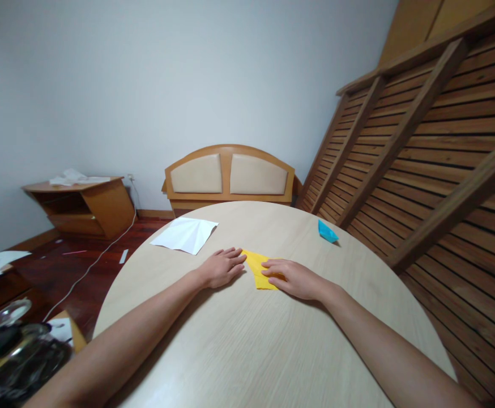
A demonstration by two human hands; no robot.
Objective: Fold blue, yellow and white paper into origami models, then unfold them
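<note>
A folded yellow paper lies flat on the round light-wood table. My left hand rests palm down with its fingertips touching the paper's left corner. My right hand lies flat on the paper's right part and covers it, fingers pointing left. Neither hand grips anything. A white sheet of paper with crease lines lies on the table to the far left of the hands. A small blue folded paper shape sits at the far right of the table.
A slatted wooden wall leans along the right side of the table. A padded wooden headboard stands behind the table. At the left are a low wooden cabinet and a white cable on the red floor. Metal cookware sits at bottom left.
</note>
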